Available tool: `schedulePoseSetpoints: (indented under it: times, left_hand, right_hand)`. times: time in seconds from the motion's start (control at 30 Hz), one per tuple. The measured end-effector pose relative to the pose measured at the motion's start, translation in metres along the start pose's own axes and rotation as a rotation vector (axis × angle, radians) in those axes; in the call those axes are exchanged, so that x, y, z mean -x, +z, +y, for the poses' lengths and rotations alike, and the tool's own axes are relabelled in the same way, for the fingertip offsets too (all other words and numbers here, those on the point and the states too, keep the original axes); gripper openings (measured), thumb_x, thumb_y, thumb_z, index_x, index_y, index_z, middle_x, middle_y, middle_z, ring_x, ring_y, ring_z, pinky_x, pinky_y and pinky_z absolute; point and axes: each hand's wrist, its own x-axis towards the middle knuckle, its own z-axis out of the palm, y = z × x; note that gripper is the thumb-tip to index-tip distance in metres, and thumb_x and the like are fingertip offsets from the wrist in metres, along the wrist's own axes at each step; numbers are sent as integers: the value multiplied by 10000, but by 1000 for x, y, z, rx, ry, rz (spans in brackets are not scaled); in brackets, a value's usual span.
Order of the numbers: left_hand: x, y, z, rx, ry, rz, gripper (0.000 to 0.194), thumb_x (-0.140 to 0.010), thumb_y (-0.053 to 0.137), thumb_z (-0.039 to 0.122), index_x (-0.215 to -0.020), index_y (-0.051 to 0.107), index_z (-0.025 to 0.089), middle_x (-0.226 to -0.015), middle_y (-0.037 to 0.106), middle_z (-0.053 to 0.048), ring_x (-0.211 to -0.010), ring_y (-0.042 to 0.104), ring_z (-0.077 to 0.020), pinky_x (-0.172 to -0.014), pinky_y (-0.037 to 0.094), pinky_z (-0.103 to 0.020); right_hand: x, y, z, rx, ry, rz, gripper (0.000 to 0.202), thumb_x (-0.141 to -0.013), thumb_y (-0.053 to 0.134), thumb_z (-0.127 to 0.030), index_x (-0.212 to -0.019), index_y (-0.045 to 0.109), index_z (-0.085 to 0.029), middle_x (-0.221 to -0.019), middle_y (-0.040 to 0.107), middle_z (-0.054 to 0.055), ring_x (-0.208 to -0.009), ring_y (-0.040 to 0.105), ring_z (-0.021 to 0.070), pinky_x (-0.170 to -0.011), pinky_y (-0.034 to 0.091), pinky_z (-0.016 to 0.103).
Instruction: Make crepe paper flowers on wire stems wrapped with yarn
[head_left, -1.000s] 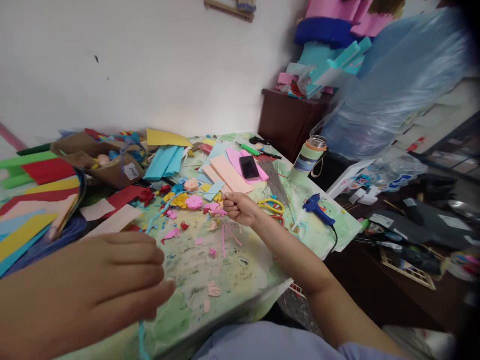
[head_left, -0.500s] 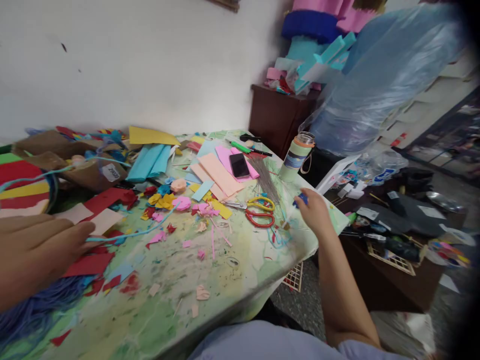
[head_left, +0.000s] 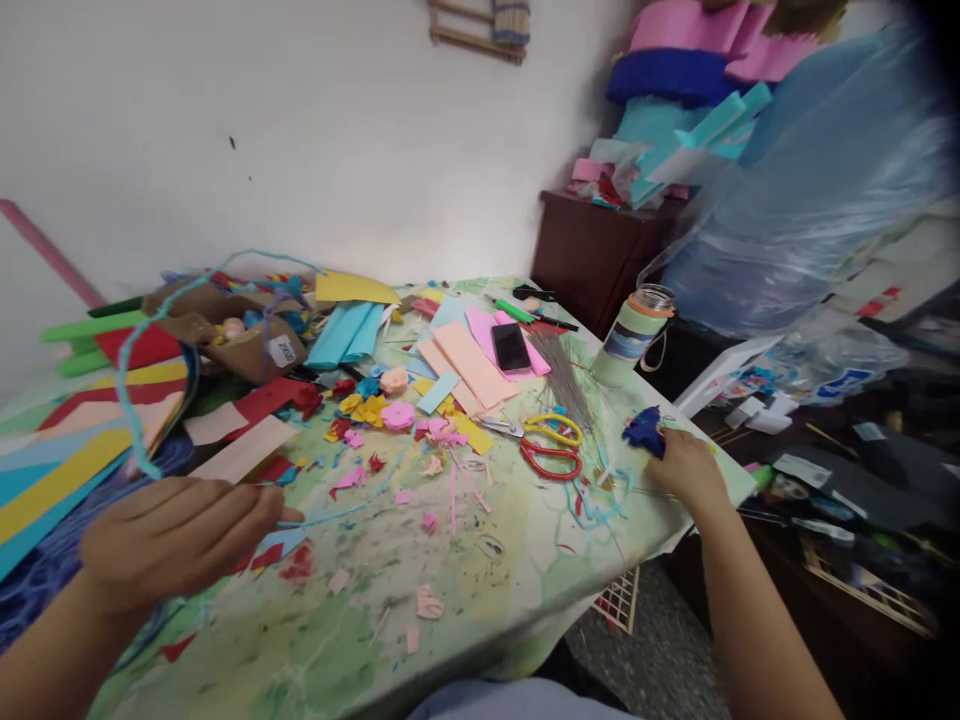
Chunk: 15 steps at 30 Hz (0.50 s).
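My left hand [head_left: 184,535] is closed on a light blue cord [head_left: 127,385], which loops up behind it toward the wall and trails out from its fingertips to the right across the table. At the table's right side my right hand [head_left: 686,470] has its fingers together at a dark blue crumpled piece [head_left: 643,432]. Left of that hand lie scissors [head_left: 551,447] with one yellow and one red handle. Pink, yellow and blue paper flowers [head_left: 397,415] sit mid-table between the hands.
Behind the scissors are a phone [head_left: 511,347], peach paper [head_left: 465,370], thin wires [head_left: 562,380] and an open bottle [head_left: 634,330]. Coloured paper strips [head_left: 67,465] and purple yarn [head_left: 45,580] lie at the left. A dark cabinet [head_left: 592,250] stands behind.
The view has shifted left. My left hand has come further into view, pulling the cord with it. More of the blue piece shows beside my right hand, now lower and nearer the table.
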Motion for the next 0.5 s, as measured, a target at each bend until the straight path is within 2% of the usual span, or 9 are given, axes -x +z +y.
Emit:
schedulePoseSetpoints:
  times: [0.07, 0.13, 0.23, 0.3, 0.37, 0.43, 0.5]
  left_hand:
    - [-5, 4, 9, -164, 143, 63, 263, -929, 437, 204, -865, 662, 323, -693, 706, 6, -661, 632, -176, -705, 443, -336]
    - [-12, 6, 15, -223, 220, 57, 148, -868, 577, 162, -869, 644, 294, -678, 708, 14, -643, 635, -168, -685, 438, -322]
    - [-20, 5, 18, -318, 327, 43, 173, -771, 723, 150, -836, 617, 270, -639, 700, 49, -595, 629, -130, -649, 434, -281]
    - [-23, 3, 18, -385, 407, 67, 190, -741, 764, 194, -815, 601, 256, -605, 682, 65, -551, 609, -110, -617, 432, -260]
    - [-24, 3, 17, -421, 446, 94, 197, -739, 771, 229, -814, 589, 244, -583, 667, 66, -532, 597, -106, -591, 427, -252]
    - [-24, 5, 18, -421, 423, 112, 187, -758, 754, 229, -824, 579, 238, -584, 666, 63, -546, 608, -108, -592, 430, -247]
    - [-22, 11, 21, -411, 387, 131, 154, -791, 721, 223, -837, 573, 230, -584, 668, 56, -552, 615, -114, -597, 434, -246]
  right_hand:
    - [-6, 0, -1, 16, -16, -5, 443, -721, 481, -149, -1125, 610, -23, -1036, 660, 227, -986, 611, 314, -853, 412, 363]
    - [-11, -1, -3, 28, -14, -15, 344, -708, 499, -166, -992, 644, -35, -922, 669, 218, -904, 623, 313, -795, 421, 359]
    - [-15, -5, -5, 48, -8, 51, 267, -719, 524, -213, -890, 638, -44, -839, 658, 221, -821, 617, 312, -746, 420, 367]
    - [-14, -10, -6, 34, 16, 170, 278, -730, 540, -255, -892, 623, -44, -826, 644, 223, -813, 603, 316, -741, 419, 378]
    - [-11, -20, -10, -32, 83, 341, 311, -714, 564, -284, -925, 603, -58, -822, 626, 207, -813, 585, 317, -734, 422, 389]
    - [-3, -33, -18, -144, 149, 515, 328, -688, 575, -282, -951, 577, -86, -803, 598, 171, -797, 563, 312, -719, 425, 399]
    - [11, -50, -33, -275, 150, 638, 303, -684, 567, -278, -942, 551, -118, -771, 559, 123, -757, 545, 294, -692, 426, 402]
